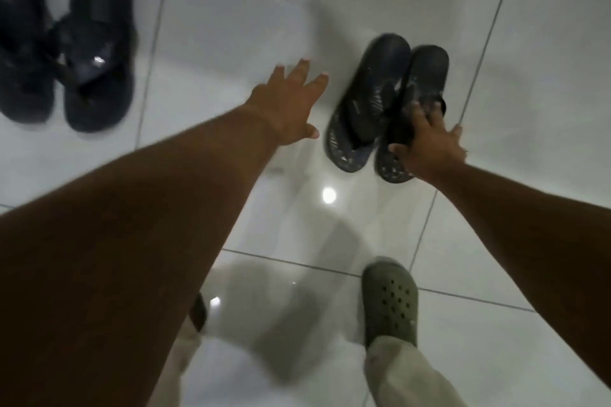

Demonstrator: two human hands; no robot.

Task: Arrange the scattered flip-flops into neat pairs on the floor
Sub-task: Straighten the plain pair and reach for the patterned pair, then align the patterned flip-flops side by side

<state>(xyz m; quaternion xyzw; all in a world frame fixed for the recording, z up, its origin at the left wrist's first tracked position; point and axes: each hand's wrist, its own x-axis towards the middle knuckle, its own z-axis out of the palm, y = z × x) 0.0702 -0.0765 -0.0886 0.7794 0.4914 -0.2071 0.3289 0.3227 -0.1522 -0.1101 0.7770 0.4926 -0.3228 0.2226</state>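
Observation:
Two dark patterned flip-flops lie side by side on the white tiled floor, right of centre. My right hand (428, 149) grips the right flip-flop (423, 76) at its strap and lower half. The left flip-flop (367, 99) lies against it, untouched. My left hand (287, 102) hovers with fingers spread just to the left of that pair and holds nothing. At the top left a pair of larger dark blue flip-flops (96, 43) sits together, partly cut off by the frame edge and blurred.
My right foot in an olive-green perforated clog (390, 304) stands at the bottom right; the other foot is mostly hidden under my left arm. Glossy white floor tiles (238, 26) with grey grout lines reflect ceiling lights.

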